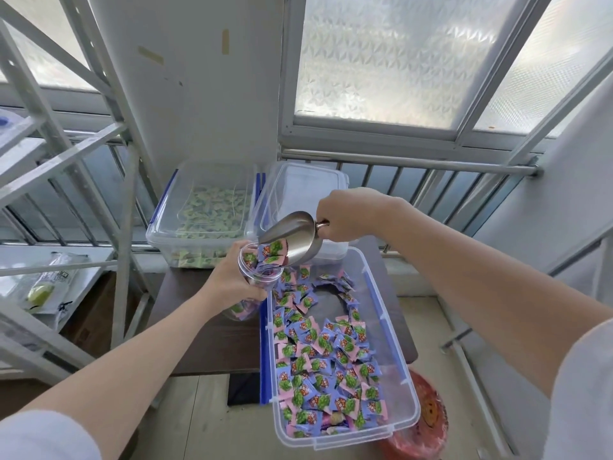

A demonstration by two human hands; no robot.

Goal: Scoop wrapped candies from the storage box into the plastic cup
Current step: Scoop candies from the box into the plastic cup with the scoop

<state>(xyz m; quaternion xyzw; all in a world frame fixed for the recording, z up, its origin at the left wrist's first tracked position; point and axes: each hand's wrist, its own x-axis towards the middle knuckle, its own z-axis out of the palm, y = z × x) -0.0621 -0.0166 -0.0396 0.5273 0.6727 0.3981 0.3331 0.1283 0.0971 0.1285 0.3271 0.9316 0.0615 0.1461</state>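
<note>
A clear storage box with blue clips lies on a dark table, holding several wrapped candies in blue, pink and green. My left hand grips a clear plastic cup, tilted toward the box, with candies inside it. My right hand holds the handle of a metal scoop. The scoop is tipped down, its mouth at the cup's rim. A few candies slide from the scoop into the cup.
A second clear box of pale green candies stands behind, with a box lid beside it. Metal shelving is at left, a window railing behind, a red bin under the table's right corner.
</note>
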